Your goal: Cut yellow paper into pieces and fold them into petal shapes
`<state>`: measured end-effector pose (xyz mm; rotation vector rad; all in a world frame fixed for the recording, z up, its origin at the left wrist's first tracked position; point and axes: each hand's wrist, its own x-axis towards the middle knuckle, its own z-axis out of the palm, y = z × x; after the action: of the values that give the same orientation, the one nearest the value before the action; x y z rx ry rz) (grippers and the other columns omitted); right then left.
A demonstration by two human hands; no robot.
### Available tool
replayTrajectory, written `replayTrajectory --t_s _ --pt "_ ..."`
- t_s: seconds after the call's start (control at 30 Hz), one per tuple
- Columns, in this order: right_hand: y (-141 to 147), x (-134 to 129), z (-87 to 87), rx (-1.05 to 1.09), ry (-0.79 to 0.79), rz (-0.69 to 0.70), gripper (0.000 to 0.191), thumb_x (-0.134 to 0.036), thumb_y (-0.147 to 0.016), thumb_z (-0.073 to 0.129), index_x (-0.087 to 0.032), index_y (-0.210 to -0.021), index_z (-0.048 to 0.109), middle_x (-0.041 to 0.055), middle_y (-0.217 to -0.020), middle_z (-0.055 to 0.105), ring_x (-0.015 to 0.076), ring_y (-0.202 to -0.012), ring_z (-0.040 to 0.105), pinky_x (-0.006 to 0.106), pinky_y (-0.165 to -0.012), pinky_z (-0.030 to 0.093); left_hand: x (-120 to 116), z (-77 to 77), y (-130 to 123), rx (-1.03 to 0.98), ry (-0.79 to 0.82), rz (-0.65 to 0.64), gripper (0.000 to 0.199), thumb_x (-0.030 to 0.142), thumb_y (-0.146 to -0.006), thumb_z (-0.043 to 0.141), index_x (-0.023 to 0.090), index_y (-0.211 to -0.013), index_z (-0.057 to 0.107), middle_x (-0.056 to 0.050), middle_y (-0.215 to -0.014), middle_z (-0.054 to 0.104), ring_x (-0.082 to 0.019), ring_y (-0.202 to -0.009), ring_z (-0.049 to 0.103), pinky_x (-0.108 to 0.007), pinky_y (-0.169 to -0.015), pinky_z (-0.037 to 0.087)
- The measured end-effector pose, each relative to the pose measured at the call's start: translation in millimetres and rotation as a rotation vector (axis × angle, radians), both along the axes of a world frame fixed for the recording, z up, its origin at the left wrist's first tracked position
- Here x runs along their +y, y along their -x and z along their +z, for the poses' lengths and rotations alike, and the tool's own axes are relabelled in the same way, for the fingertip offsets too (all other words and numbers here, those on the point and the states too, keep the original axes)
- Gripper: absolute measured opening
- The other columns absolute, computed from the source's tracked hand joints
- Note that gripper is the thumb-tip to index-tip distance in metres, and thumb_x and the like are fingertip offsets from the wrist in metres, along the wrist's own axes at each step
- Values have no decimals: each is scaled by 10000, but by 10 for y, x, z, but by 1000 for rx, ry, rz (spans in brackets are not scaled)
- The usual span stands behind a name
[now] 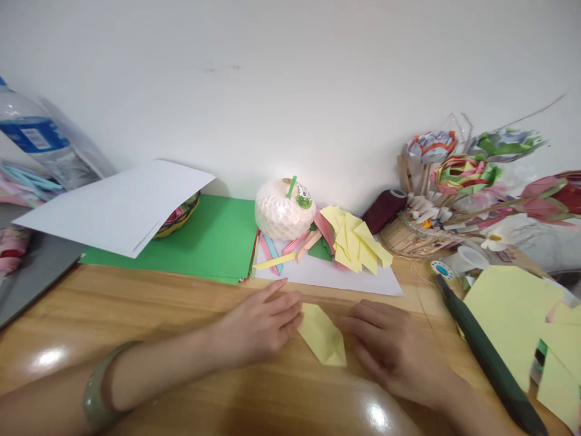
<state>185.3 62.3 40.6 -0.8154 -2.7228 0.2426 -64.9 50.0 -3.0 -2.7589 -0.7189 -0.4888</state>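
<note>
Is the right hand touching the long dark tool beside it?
Apart: the head view shows a strip of wooden tabletop between the right hand and the long dark tool.

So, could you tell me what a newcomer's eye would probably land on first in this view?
Probably the bright green sheets lying by the wall at left of centre, with the white foam-netted bundle beside their right edge. Next, the colourful paper flowers rising from the woven basket at the right. Nearer, a folded yellow paper lies on the wooden table between the left hand and the right hand.
</note>
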Motion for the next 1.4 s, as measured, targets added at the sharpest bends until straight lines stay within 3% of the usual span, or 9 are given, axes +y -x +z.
replayTrajectory --t_s 0.13,0.27,0.37,0.57,0.77,0.97,1.13,1.4 --pt "29 -11 19 -45 90 4 215 -124 -780 457 -200 -933 587 42 -791 599 170 -727 557 285 -610 443 -23 -21 -15 -96 9 9 141 152 -869 511 142 -864 652 -39 -858 650 -201 -1004 539 -438 -1085 217" --pt "25 20 -66 -14 103 -36 170 -155 -829 473 -199 -972 556 57 -871 599 177 -808 562 308 -678 473 -2 -32 -20 -180 32 31 179 238 -892 504 149 -831 647 -16 -784 643 -182 -975 549 -417 -1066 255" --pt "25 57 -132 42 117 -63 152 -151 -853 465 -196 -971 548 66 -909 595 175 -847 556 318 -710 482 14 -44 -20 -205 21 22 200 259 -897 505 156 -791 641 -4 -749 637 -179 -957 556 -409 -1059 270" --pt "64 89 -173 117 108 18 135 -150 -895 449 -180 -858 574 48 -852 619 157 -805 545 294 -684 468 -11 -39 -57 -179 -14 47 177 186 -876 518 151 -730 613 -8 -740 630 -184 -949 558 -385 -1010 326" --pt "64 53 -210 144 179 -68 141 -153 -900 442 -189 -877 577 51 -873 606 160 -838 539 305 -705 463 -31 -34 -101 -269 170 105 206 276 -884 495 169 -744 601 -2 -745 630 -200 -963 556 -409 -956 352" --pt "99 22 -292 208 233 -180 151 -149 -892 439 -198 -830 568 44 -846 583 160 -821 543 304 -703 459 -31 -15 -142 -404 302 158 205 211 -880 499 183 -712 611 16 -716 628 -178 -922 543 -371 -914 362" --pt "119 -6 -357 254 286 -271 151 -158 -878 450 -196 -767 545 48 -896 530 148 -821 540 289 -713 460 -46 77 -192 -455 523 311 119 162 -810 564 169 -715 634 -14 -775 631 -185 -877 512 -331 -779 399" --pt "122 0 -376 251 331 -296 156 -164 -884 441 -198 -781 553 45 -899 517 147 -828 538 288 -724 456 -70 133 -236 -450 620 476 89 191 -777 643 200 -689 644 35 -748 645 -180 -855 503 -366 -772 312"
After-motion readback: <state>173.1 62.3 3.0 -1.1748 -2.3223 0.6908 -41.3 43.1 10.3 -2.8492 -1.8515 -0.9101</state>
